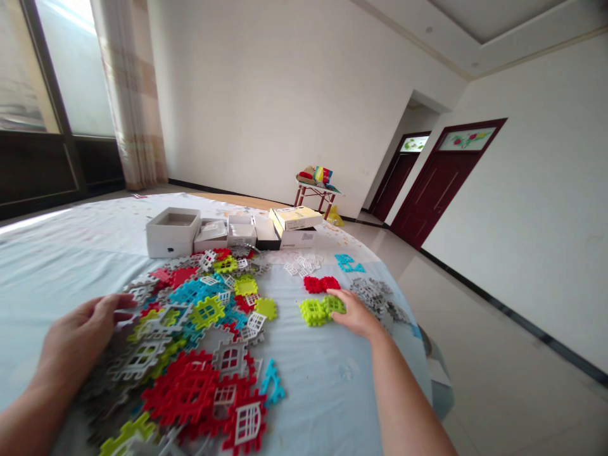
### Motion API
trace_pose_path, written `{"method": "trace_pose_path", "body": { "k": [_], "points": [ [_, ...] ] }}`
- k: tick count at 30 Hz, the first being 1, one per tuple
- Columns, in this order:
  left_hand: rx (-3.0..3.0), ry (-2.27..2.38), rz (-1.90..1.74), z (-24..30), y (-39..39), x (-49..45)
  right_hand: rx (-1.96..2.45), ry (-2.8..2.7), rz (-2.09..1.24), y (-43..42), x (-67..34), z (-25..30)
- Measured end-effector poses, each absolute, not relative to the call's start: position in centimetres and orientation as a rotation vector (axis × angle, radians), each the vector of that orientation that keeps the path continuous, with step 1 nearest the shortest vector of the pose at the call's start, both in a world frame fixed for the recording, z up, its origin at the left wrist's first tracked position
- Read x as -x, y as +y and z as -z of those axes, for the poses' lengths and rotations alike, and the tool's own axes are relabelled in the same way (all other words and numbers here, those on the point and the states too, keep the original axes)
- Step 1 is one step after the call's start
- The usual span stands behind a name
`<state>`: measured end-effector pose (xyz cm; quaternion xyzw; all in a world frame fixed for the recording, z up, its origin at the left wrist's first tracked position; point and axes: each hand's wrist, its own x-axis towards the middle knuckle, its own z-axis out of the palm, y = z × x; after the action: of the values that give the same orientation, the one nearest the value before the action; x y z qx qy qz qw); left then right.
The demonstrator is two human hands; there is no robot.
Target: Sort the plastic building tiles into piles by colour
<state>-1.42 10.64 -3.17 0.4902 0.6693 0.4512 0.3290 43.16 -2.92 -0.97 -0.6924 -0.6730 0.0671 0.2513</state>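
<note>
A big heap of interlocking plastic tiles (199, 335) in red, grey, white, blue and lime lies on a light blue cloth (313, 380). My left hand (80, 342) rests on the heap's left edge, fingers curled over grey tiles. My right hand (354, 313) reaches to the right, its fingers touching a small stack of lime-green tiles (320, 309). Sorted groups lie around it: red tiles (320, 284), grey tiles (375, 296), white tiles (301, 265) and blue tiles (348, 263).
An open white box (171, 232) and several smaller boxes (266, 229) stand in a row behind the heap. The surface's right edge drops to a tiled floor (475, 329). A small table with toys (317, 183) stands by the far wall; dark red doors (441, 183) are at the right.
</note>
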Motion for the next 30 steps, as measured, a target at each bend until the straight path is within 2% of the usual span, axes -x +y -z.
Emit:
{"method": "trace_pose_path", "body": {
  "k": [13, 21, 30],
  "points": [
    [-1.275, 1.727, -1.206, 2.4, 10.2, 0.9, 1.67, -1.859, 0.003, -2.4, -40.1, -0.1],
    [-1.319, 1.685, -1.232, 3.2, 10.9, 1.6, 1.563, -2.127, -0.101, 0.8, -32.5, 0.5],
    [-1.264, 1.634, -1.236, 3.6, 11.2, 1.8, 1.606, -2.209, -0.212, 2.6, -31.0, 2.7]
  ]
}}
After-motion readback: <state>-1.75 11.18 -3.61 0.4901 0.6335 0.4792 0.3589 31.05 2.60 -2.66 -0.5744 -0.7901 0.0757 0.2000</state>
